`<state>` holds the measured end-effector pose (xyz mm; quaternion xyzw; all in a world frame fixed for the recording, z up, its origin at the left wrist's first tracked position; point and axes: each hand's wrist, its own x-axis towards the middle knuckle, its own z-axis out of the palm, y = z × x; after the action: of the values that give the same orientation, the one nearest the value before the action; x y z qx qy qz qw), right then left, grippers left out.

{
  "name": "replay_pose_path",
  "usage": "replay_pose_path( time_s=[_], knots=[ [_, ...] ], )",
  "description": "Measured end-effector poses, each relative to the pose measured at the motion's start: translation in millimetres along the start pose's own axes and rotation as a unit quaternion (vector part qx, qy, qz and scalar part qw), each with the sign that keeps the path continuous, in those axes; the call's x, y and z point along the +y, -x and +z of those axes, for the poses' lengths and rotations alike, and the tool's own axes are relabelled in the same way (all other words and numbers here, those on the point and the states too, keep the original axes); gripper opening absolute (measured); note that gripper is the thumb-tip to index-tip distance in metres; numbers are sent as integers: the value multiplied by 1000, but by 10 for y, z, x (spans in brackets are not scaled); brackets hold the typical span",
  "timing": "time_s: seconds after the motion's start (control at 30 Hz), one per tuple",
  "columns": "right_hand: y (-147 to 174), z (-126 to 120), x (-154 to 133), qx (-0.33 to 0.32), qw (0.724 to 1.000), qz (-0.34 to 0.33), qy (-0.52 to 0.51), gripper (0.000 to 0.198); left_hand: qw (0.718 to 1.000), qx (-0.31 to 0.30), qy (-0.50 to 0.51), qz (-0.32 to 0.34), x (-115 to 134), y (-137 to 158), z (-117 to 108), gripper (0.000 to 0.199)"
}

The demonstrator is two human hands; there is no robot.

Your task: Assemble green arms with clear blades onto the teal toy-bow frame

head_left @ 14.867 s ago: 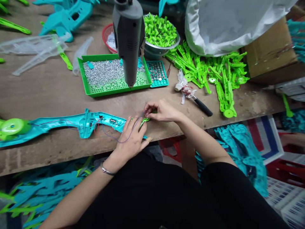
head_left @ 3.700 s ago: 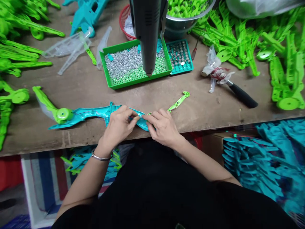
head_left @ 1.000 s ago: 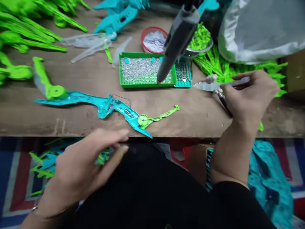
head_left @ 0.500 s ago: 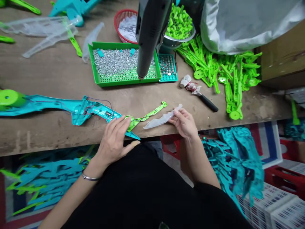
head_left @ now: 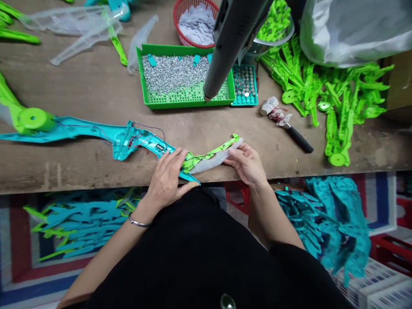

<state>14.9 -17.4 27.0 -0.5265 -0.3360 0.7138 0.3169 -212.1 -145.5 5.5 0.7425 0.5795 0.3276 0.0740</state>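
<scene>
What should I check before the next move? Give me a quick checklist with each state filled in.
1. Left hand on the blue frame: ok, resting on its right-hand part.
2. Right hand has the translucent strip: ok, holding it near its right end.
3. Strip seated on the green arm: cannot tell; it lies along the arm, but contact is unclear.
4. Dark wire tucked inside the frame: not ok, a loop sticks out past the upper edge.
5. Power driver clear of both hands: ok, its tip hangs by the green tray's front edge.
</scene>
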Motion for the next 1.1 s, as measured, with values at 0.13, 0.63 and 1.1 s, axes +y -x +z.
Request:
replay_pose_path(
  time_s=[0.13, 0.63, 1.1],
  knots=[
    [7, 10, 1, 1, 1000, -3, 15, 46, 1000, 7, 1, 3, -7, 6, 8, 96],
    [11, 53, -30, 20, 998, 7, 64, 45, 1000, 6, -4, -1, -17, 7, 34, 93],
    [-29, 53, -48, 29, 996, 6, 82, 49, 1000, 7, -16, 4, -25, 12, 49, 92]
  ],
)
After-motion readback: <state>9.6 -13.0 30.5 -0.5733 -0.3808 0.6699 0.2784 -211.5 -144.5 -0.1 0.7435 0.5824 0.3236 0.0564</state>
